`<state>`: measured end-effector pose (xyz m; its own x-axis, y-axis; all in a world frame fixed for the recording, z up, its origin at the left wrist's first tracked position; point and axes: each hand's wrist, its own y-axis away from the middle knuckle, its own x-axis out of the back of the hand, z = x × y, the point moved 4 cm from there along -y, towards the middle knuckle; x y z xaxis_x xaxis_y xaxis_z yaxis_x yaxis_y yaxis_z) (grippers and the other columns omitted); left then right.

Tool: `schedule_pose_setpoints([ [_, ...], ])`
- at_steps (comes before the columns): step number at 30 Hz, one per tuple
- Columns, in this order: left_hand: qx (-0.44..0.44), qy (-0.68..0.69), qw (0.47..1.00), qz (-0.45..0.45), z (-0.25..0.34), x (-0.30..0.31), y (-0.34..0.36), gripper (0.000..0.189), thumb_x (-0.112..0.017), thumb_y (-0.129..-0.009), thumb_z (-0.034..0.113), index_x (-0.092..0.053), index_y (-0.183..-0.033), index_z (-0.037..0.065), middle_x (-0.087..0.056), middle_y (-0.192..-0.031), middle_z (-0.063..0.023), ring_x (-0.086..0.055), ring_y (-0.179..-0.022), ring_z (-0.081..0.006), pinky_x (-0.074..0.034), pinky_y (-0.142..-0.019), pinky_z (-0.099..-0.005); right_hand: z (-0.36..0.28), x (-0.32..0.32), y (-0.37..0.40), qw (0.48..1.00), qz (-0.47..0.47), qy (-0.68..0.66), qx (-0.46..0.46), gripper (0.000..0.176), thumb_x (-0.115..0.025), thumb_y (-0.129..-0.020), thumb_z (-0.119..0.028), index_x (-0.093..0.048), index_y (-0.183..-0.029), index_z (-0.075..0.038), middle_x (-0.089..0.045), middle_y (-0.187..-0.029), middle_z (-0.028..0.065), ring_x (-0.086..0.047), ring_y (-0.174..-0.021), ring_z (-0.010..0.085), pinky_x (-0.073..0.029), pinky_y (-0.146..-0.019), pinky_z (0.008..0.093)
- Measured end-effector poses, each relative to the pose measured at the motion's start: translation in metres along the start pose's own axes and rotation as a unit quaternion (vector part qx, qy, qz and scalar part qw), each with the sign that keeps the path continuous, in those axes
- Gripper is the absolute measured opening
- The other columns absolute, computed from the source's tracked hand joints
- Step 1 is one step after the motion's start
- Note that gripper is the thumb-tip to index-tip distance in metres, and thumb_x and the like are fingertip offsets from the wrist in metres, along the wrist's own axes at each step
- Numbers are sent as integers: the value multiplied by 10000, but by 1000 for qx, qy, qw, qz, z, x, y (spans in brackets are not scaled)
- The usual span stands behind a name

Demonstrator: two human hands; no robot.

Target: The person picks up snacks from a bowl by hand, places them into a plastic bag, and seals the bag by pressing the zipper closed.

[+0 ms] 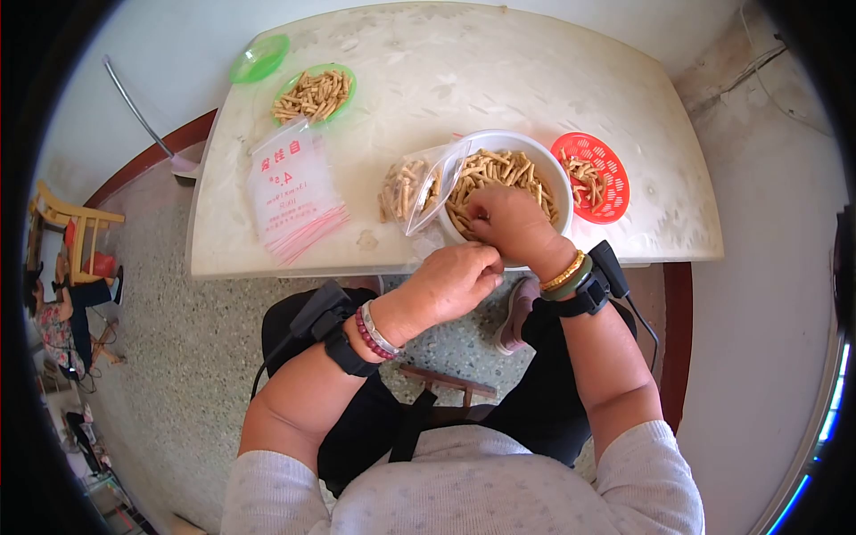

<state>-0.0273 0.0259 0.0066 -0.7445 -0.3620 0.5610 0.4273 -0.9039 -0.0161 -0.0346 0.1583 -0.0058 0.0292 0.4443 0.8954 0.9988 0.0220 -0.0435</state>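
Observation:
A white bowl (pixel 560 169) full of short tan stick-shaped pieces (pixel 499 171) stands near the table's front edge. My right hand (pixel 519 225) is over the front of the bowl, its fingers curled in among the pieces; what they pinch is hidden. Just in front of the rim, my left hand (pixel 459 281) is closed with fingertips bent under, and I cannot make out what is in it. Against the bowl's left side leans a clear plastic bag (pixel 415 192) with similar pieces in it or behind it.
A red perforated basket (pixel 621 183) with a few pieces is right of the bowl. To the left lie a stack of printed zip bags (pixel 294 192), a green plate (pixel 350 100) of pieces and a green dish (pixel 259 59). A person (pixel 67 312) is at far left.

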Motion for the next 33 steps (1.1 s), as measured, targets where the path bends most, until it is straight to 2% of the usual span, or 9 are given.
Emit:
schedule_pose_setpoints([
  [3,19,25,999,22,0,11,0,141,-609,-863,103,-608,-945,-12,-658,-832,-130,-664,-757,-219,-514,-677,-318,3,17,-1,988,51,-138,-37,118,-625,-756,-117,-650,-851,-53,-638,-762,105,-612,-668,219,-496,-650,335],
  [5,29,48,998,39,1,19,0,144,-599,-878,102,-608,-961,-16,-662,-824,-111,-662,-738,-179,-511,-661,-293,5,27,1,986,54,-146,-55,129,-602,-784,-102,-633,-886,-30,-643,-744,83,-599,-651,147,-486,-639,282],
  [8,86,205,971,88,-7,28,-2,159,-531,-947,134,-607,-996,3,-651,-854,-52,-633,-719,-99,-493,-628,-225,14,35,3,961,21,-248,-120,128,-602,-830,-74,-608,-936,-3,-624,-770,9,-570,-728,60,-474,-664,227],
  [11,117,317,933,121,-6,35,-4,191,-514,-969,181,-596,-1023,17,-639,-862,-47,-618,-679,-92,-464,-583,-201,13,39,8,931,45,-354,-82,98,-635,-846,-52,-618,-938,-20,-609,-818,-12,-555,-762,54,-465,-696,219],
  [12,115,344,924,119,-8,34,-5,270,-478,-992,279,-591,-1025,37,-628,-851,-41,-599,-642,-85,-427,-543,-184,10,40,9,931,44,-354,-81,98,-635,-846,-52,-618,-938,-20,-609,-818,-12,-555,-762,54,-465,-696,219],
  [14,132,389,903,125,-9,32,-3,308,-461,-996,319,-594,-1000,41,-622,-834,-36,-594,-633,-84,-418,-530,-180,1,49,13,916,72,-392,-37,101,-679,-819,-35,-643,-912,-19,-590,-787,-26,-537,-710,54,-450,-633,219],
  [18,131,467,865,129,-10,29,-3,387,-427,-1000,397,-595,-919,58,-595,-765,-14,-571,-592,-70,-383,-484,-165,-2,55,18,934,72,-349,24,136,-691,-791,1,-640,-913,-31,-568,-797,-16,-533,-729,67,-448,-645,229],
  [23,128,451,874,130,-10,24,-4,374,-443,-997,378,-591,-868,60,-577,-726,3,-552,-566,-55,-360,-460,-156,-12,60,22,951,44,-300,60,173,-683,-770,22,-630,-925,-33,-543,-824,20,-536,-756,116,-451,-666,247],
  [33,134,433,883,123,-6,19,-6,274,-477,-991,286,-594,-884,63,-576,-749,11,-528,-578,-43,-363,-492,-166,-9,73,30,949,69,-305,42,247,-699,-762,-15,-624,-995,-41,-542,-841,11,-519,-793,107,-447,-694,242],
])
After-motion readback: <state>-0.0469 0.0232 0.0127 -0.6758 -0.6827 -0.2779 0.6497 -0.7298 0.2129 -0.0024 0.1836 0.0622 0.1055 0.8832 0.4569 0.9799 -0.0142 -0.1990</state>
